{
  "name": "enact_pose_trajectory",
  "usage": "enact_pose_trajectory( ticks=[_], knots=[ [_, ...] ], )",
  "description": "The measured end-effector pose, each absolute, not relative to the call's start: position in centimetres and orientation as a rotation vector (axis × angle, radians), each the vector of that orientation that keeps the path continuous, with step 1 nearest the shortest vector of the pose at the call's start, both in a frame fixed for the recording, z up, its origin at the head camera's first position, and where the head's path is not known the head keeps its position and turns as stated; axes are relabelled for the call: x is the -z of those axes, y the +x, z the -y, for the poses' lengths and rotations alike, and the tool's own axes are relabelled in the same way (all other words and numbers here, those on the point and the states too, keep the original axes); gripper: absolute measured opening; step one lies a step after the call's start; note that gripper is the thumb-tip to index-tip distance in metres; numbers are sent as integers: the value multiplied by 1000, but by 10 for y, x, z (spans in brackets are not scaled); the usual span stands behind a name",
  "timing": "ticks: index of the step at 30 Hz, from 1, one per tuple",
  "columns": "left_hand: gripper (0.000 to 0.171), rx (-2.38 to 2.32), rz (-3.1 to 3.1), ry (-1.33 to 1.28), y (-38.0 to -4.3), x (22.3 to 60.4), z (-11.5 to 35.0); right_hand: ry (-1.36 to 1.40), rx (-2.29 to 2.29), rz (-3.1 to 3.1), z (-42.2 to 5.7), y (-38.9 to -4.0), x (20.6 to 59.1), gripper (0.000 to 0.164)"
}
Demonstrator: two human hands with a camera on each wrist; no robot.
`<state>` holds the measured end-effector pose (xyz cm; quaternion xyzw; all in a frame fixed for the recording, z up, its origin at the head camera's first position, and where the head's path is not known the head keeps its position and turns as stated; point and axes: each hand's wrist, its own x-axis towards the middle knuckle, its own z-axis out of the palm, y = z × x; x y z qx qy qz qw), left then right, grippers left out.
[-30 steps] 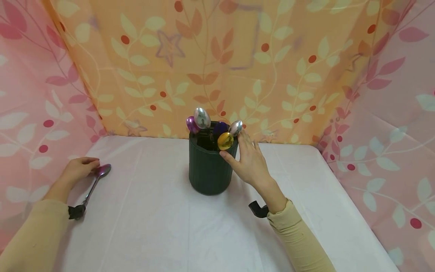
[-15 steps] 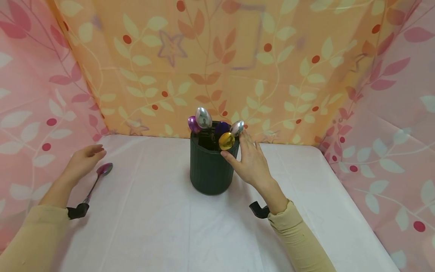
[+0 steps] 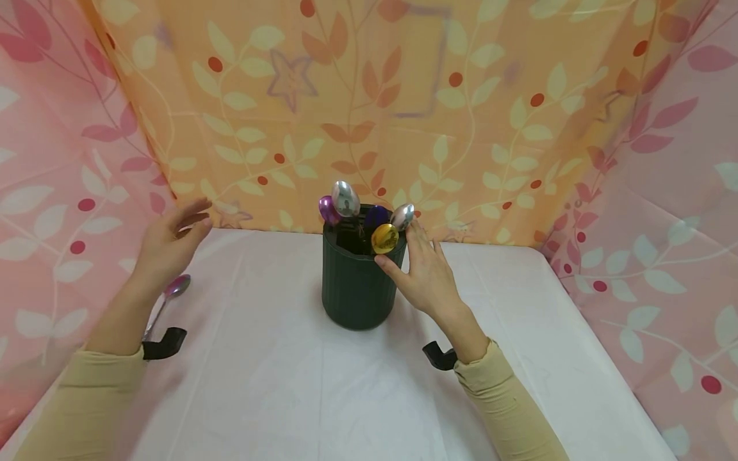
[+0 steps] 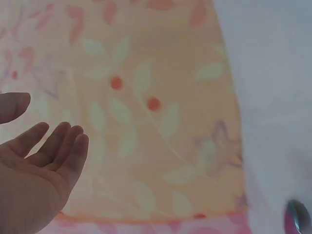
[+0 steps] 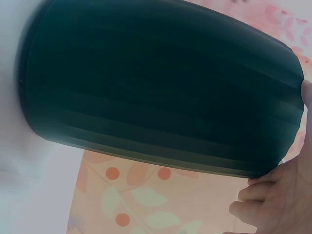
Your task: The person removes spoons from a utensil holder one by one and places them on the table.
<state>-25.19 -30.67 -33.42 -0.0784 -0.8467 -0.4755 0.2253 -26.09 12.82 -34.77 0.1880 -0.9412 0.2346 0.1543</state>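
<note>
A dark green ribbed cylindrical holder [image 3: 359, 291] stands upright on the white-covered table. Out of it rise several spoons, bowls up: a silver spoon [image 3: 345, 199], a purple spoon [image 3: 328, 210], a dark blue spoon [image 3: 376, 218], a gold spoon [image 3: 384, 238] and another silver spoon [image 3: 402, 216]. My right hand [image 3: 429, 276] rests against the holder's right rim, thumb in front and fingers along the side. Above the table at left, my left hand [image 3: 172, 246] holds nothing, its fingers loosely bent. Below it lies a purplish metallic spoon [image 3: 180, 285], its handle partly hidden by my forearm.
The white-covered table [image 3: 271, 384] extends around the holder. Behind it hangs an orange leaf-patterned cloth [image 3: 242, 115], and pink patterned cloths [image 3: 663, 256] flank both sides. A black wrist piece [image 3: 165, 344] sits on my left wrist, and a similar black piece [image 3: 439, 356] on my right.
My left hand has come away from the purplish spoon, rising and moving right, while that spoon stays lying on the table. My right hand has stayed at the holder's rim.
</note>
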Motion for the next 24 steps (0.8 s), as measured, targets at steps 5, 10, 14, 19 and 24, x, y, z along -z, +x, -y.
enact_pose_trajectory(
  ticks=[5,10,14,19,24],
  knots=[
    [46,1391,2173,-395,-242,313,264,539,-674,2699,-128,-260,347,102],
    [44,1460,2015,-586,-232,296,226,535,-677,2700,-128,-260,347,102],
    [47,1483,1959,-709,-228,291,197,538,-679,2692,-128,-261,349,102],
    [47,1445,1981,-811,-229,291,165,528,-680,2702,-128,-261,350,103],
    [45,1343,1987,-927,-237,294,137,530,-683,2691,-128,-261,350,103]
  ],
)
